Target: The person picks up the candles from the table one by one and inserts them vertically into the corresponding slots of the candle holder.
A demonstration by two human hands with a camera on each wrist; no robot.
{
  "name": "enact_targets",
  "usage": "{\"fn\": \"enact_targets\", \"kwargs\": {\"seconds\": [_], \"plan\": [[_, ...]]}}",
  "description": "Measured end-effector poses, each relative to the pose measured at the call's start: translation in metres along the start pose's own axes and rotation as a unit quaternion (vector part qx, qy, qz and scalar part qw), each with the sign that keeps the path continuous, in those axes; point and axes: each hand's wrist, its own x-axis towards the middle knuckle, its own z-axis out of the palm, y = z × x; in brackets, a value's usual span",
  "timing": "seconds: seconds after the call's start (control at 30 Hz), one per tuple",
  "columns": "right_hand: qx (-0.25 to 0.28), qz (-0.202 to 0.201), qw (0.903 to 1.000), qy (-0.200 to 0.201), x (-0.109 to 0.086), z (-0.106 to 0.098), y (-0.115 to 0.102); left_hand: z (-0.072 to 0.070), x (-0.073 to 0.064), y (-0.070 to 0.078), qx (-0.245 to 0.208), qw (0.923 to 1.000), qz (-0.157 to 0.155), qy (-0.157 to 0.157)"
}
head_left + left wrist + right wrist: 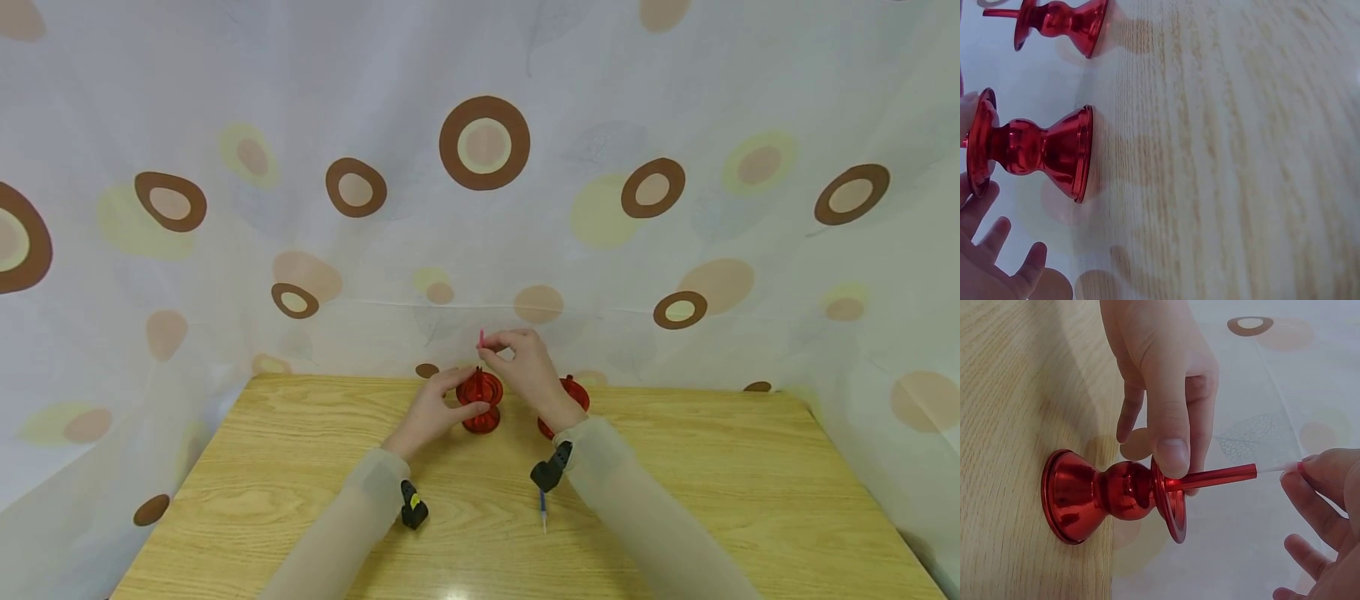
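Observation:
A shiny red candlestick point(481, 419) stands upright on the table, with a thin red tube point(1216, 477) rising from its dish. My left hand point(437, 408) grips the dish from the left, thumb on the near side and fingers behind. Above it, my right hand point(527, 371) pinches a slim stick point(1277, 467), white with a pink end, between thumb and fingertips. In the right wrist view the stick's white end meets the mouth of the tube, in line with it. In the left wrist view the candlestick point(1025, 147) stands with its base on the tabletop.
A second red candlestick point(576, 392) stands to the right, partly hidden behind my right wrist. A slim blue tool with a pale pointed tip point(543, 510) lies nearer on the wooden table point(300, 467). Patterned cloth point(480, 250) hangs behind the table's back edge.

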Motion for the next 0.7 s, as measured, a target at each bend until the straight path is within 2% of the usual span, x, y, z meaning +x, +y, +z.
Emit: {"fn": "enact_targets", "kwargs": {"seconds": [0.5, 0.7], "plan": [[-0.006, 0.022, 0.9996, -0.014, -0.0011, 0.0032, 0.0024, -0.0013, -0.0030, 0.0028, 0.004, 1.0000, -0.003, -0.003], [-0.009, 0.022, 0.9995, -0.018, -0.0017, 0.0041, 0.0038, -0.0008, -0.0016, 0.0021, 0.006, 0.9999, 0.009, 0.000]]}}
